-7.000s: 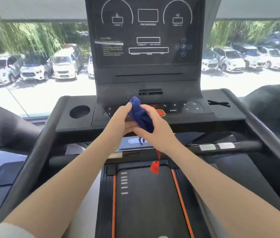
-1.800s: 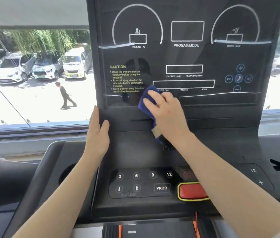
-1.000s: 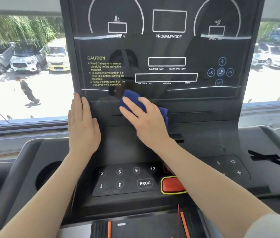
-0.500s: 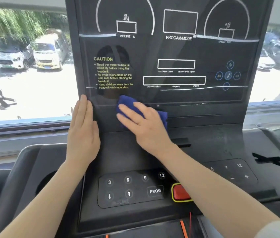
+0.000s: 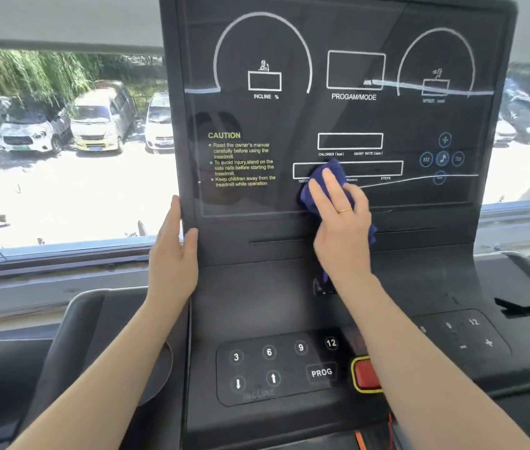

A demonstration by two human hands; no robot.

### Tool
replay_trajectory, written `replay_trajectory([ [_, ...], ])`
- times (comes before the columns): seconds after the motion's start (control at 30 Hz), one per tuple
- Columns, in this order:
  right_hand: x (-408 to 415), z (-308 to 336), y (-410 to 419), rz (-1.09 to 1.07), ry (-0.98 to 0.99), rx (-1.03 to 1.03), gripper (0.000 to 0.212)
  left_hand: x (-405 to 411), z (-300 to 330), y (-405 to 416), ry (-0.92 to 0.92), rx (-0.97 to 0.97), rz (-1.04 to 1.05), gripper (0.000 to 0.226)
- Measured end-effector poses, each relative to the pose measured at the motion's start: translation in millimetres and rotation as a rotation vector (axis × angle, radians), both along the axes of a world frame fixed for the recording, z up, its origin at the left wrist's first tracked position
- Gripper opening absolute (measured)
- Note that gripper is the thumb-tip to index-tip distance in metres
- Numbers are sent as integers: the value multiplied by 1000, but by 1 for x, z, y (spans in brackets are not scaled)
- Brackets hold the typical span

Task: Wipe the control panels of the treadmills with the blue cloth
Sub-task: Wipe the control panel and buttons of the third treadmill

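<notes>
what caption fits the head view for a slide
Right hand presses blue cloth on treadmill panel; left hand steadies its edge.

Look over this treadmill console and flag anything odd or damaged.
One oddity: the printed label under the middle display box reads PROGAM/MODE, a misspelling of PROGRAM. Otherwise nothing stands out: the right hand presses the blue cloth on the control panel, and the left hand steadies its edge.

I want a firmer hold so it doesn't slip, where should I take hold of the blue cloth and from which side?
Take the blue cloth by the bunched part under the right hand's palm, coming straight at the control panel from the front. It lies flat against the upright panel, so only its front face is reachable. Spread fingers pressing over the bunch probably hold better than a pinch at its loose upper edge.
</notes>
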State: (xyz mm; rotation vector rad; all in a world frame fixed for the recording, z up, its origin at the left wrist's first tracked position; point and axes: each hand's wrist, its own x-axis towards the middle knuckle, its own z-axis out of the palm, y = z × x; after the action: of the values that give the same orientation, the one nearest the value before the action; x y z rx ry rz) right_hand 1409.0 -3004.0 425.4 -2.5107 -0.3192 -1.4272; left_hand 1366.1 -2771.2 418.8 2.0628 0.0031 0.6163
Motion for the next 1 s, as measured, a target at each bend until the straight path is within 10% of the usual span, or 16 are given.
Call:
replay_trajectory([
  [0.27, -5, 8, 57, 381, 73, -439, 66, 7, 3, 5, 7, -209, -52, 49],
  [0.57, 49, 89, 56, 82, -14, -37, 60, 27, 52, 6, -52, -305, -77, 56],
  [0.83, 12, 27, 55, 381, -38, -574, 61, 36, 46, 16, -73, -145, -66, 56],
  [1.0, 54, 83, 51, 151, -114, -304, 58, 36, 44, 17, -76, -139, -58, 56],
])
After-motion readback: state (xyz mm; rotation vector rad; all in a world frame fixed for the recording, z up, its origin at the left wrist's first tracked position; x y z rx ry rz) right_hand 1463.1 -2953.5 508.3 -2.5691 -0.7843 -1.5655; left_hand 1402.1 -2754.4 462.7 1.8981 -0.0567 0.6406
